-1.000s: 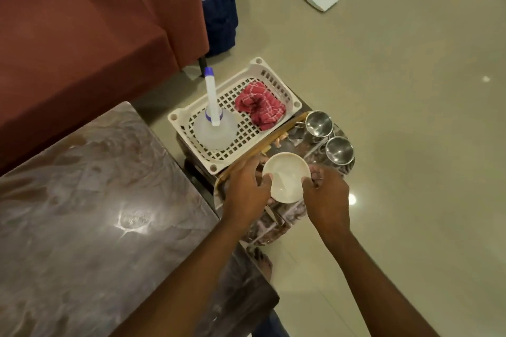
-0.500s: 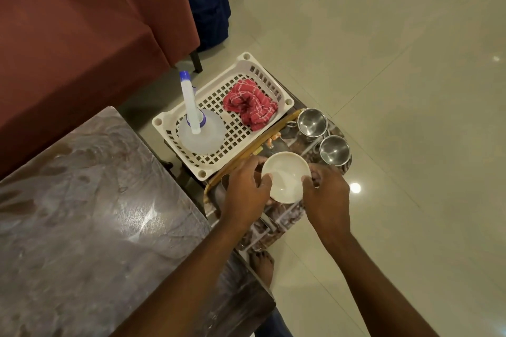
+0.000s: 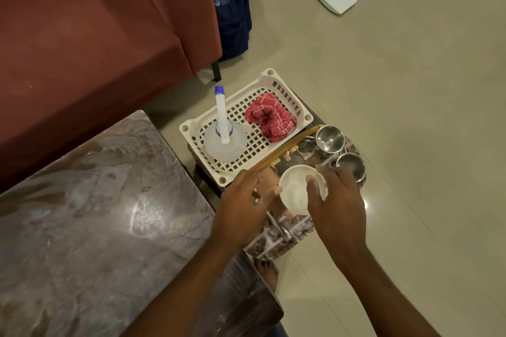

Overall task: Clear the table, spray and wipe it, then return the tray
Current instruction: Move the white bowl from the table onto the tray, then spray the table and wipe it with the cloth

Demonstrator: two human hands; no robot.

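Now, table (image 3: 90, 227) bare at 8 o'clock, its right edge just beside tray (image 3: 276, 243) | open floor (image 3: 410, 117) from 12 to 4 | right hand (image 3: 335, 202) grips white bowl (image 3: 297, 189) over tray; left hand (image 3: 243, 208) loose, fingertip at bowl rim | two steel cups (image 3: 330, 139) at tray's 1 o'clock | basket (image 3: 302, 109) holds spray bottle (image 3: 223, 137) and red cloth (image 3: 269, 117).

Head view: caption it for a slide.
Both hands, left hand and right hand, at a white bowl over the tray.
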